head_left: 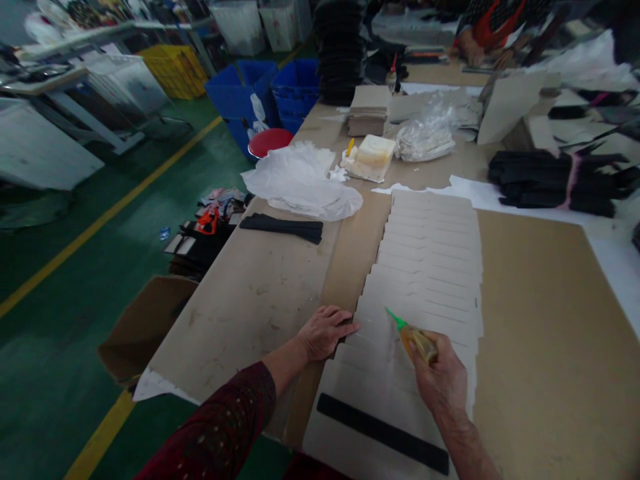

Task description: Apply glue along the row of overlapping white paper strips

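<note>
My right hand [443,377] is wrapped round a squeeze bottle [420,343] of amber liquid. Its green nozzle [396,319] points up and left, just over the overlapping grey-beige card sheets [425,267]. My left hand [327,331] lies with its fingers stretched out at the left edge of these sheets, touching them. Across the nearest sheet lies a black strip [383,432], slanting down to the right. Farther off on the left part of the table is a small fanned stack of black strips [283,227].
Beyond the strips lie white plastic sheeting [305,177] and a pale block [373,158]. A tied black bundle [560,180] is at the right. Card stacks [369,110] stand farther back, near a co-worker's hands [473,50]. An open carton [145,327] sits below the table's left edge.
</note>
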Demonstrator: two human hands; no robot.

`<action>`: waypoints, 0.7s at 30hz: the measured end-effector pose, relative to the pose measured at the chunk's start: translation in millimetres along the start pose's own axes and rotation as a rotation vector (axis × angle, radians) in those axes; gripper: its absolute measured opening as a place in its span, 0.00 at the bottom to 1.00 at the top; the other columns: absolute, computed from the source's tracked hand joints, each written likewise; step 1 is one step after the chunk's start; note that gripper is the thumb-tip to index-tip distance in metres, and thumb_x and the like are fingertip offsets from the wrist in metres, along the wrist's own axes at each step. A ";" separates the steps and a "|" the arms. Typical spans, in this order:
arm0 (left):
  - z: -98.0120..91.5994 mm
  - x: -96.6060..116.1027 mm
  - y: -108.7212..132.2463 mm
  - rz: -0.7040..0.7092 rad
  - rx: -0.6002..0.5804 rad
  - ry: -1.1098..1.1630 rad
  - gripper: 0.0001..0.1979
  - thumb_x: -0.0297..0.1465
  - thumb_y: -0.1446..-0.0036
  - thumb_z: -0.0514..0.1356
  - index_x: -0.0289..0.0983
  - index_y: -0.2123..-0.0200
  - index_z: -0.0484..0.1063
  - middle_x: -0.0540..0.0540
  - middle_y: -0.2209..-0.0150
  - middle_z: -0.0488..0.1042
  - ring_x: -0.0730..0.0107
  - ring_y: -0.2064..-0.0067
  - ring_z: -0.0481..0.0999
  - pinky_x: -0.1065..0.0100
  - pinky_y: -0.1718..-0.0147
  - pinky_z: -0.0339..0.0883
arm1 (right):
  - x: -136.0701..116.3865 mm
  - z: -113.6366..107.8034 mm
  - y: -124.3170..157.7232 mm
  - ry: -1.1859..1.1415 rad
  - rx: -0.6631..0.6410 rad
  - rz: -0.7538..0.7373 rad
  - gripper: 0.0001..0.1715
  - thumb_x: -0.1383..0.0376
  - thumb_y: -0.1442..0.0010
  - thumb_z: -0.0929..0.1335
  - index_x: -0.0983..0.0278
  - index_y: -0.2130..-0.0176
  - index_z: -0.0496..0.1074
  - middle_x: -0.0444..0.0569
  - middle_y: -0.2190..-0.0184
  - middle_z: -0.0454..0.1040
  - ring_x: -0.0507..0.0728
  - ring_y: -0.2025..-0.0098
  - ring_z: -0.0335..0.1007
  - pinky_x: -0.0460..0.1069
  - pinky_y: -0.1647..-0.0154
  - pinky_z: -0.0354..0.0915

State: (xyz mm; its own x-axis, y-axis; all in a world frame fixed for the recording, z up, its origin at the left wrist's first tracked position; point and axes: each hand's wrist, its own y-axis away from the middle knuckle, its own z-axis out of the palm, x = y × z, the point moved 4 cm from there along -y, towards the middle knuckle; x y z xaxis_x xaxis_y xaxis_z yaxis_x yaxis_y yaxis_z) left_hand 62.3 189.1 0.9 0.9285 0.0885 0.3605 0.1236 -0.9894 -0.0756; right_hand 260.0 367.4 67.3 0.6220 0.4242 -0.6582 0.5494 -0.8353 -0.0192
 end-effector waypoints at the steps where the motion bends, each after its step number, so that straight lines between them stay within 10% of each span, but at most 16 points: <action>1: -0.1 0.1 0.0 0.001 0.001 0.001 0.23 0.30 0.35 0.55 0.51 0.38 0.66 0.45 0.44 0.70 0.58 0.46 0.64 0.56 0.49 0.59 | -4.0 4.5 -0.1 -0.018 -0.019 -0.011 0.31 0.40 0.42 0.64 0.62 0.56 0.74 0.50 0.65 0.78 0.57 0.68 0.73 0.50 0.66 0.65; 13: 3.6 -1.3 0.9 0.003 0.002 -0.003 0.25 0.31 0.37 0.58 0.53 0.38 0.65 0.47 0.43 0.69 0.58 0.47 0.64 0.55 0.50 0.60 | -34.1 42.4 0.4 -0.095 -0.139 -0.071 0.21 0.48 0.40 0.67 0.59 0.55 0.72 0.47 0.63 0.78 0.58 0.65 0.73 0.50 0.64 0.65; 21: -0.2 -0.2 0.1 -0.012 0.009 0.013 0.23 0.31 0.35 0.55 0.52 0.38 0.66 0.46 0.44 0.70 0.58 0.47 0.64 0.55 0.49 0.59 | -12.4 13.8 1.7 -0.003 -0.053 -0.017 0.26 0.44 0.40 0.65 0.60 0.54 0.73 0.49 0.61 0.79 0.59 0.64 0.75 0.51 0.64 0.66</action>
State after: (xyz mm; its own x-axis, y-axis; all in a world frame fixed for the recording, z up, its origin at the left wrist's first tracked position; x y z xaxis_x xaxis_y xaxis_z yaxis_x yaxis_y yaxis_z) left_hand 62.0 188.9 1.0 0.9223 0.0983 0.3737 0.1375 -0.9873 -0.0795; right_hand 245.5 355.8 65.1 0.6104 0.4372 -0.6604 0.5890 -0.8081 0.0095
